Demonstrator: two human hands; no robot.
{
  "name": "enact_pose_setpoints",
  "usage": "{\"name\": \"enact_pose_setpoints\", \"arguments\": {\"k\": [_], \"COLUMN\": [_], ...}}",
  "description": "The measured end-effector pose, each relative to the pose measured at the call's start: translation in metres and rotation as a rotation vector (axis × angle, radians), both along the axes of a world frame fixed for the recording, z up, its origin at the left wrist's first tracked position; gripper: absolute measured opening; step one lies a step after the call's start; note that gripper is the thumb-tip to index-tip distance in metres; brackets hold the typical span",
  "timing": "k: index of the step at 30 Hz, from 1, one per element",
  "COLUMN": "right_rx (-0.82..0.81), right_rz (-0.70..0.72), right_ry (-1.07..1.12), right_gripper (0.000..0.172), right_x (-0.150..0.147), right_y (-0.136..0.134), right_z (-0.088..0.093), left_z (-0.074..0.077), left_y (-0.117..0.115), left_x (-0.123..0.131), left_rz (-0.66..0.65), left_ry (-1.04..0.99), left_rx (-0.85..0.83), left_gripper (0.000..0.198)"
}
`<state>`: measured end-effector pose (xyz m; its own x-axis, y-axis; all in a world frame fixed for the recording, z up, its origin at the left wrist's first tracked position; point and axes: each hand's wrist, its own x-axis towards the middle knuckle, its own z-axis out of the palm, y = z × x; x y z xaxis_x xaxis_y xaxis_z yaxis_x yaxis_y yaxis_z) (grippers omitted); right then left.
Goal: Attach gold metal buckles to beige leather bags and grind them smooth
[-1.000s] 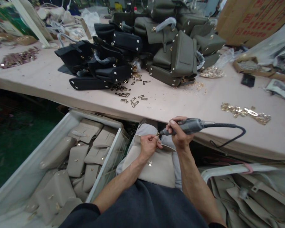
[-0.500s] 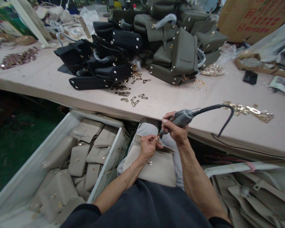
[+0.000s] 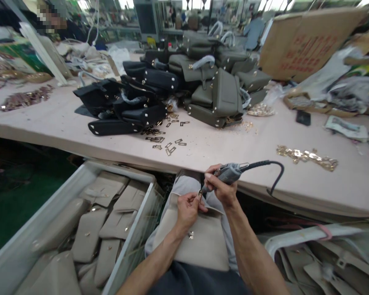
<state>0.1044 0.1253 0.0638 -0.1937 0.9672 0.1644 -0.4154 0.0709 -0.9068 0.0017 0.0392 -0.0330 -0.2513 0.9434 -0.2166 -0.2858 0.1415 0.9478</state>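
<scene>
A beige bag (image 3: 203, 241) lies on my lap below the table edge. My left hand (image 3: 188, 208) pinches a small gold fitting (image 3: 199, 192) at the bag's top edge. My right hand (image 3: 219, 187) is wrapped round a grey powered hand tool (image 3: 229, 173), its tip touching the fitting. The tool's black cord (image 3: 272, 170) loops over the pink table (image 3: 64, 119).
A white bin (image 3: 123, 254) of beige bags stands at my left, more beige pieces (image 3: 326, 262) at my right. On the table lie black bags (image 3: 126, 102), olive bags (image 3: 215, 86), loose gold fittings (image 3: 167, 143), a gold pile (image 3: 307, 155) and a cardboard box (image 3: 307, 41).
The view tilted up, so hands and bag sit lower in the frame. My right hand tipped the tool more upright onto the fitting and the cord loop tightened.
</scene>
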Motion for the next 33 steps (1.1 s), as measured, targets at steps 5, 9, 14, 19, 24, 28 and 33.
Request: {"name": "enact_pose_setpoints", "arguments": {"k": [5,9,14,19,24,28,33], "right_rx": [-0.066,-0.128,-0.260,-0.347,-0.353,-0.351,-0.349], "right_rz": [-0.048,-0.213,-0.415,-0.455,-0.443,-0.436,-0.436], "right_ry": [0.295,0.453,0.486,0.504,0.511,0.511,0.508], "right_gripper": [0.021,0.024,0.023,0.030,0.029,0.022,0.016], "right_x": [0.030,0.056,0.067,0.056,0.046,0.045,0.047], "right_y": [0.039,0.103,0.181,0.221,0.240,0.247,0.249], "right_z": [0.025,0.030,0.003,-0.020,-0.032,-0.038,-0.044], "left_z": [-0.005,-0.007,-0.003,-0.003,-0.010,-0.011,-0.009], "left_y": [0.008,0.010,0.006,0.000,0.003,0.008,0.013], "left_x": [0.000,0.001,0.003,0.007,0.009,0.007,0.005], "left_rz": [0.009,0.000,0.000,0.038,0.059,0.044,0.024], "left_ry": [0.012,-0.006,0.091,0.390,0.554,0.561,0.511], "left_rx": [0.046,0.030,0.007,0.052,0.108,0.103,0.053], "left_gripper": [0.042,0.042,0.036,0.035,0.038,0.042,0.048]}}
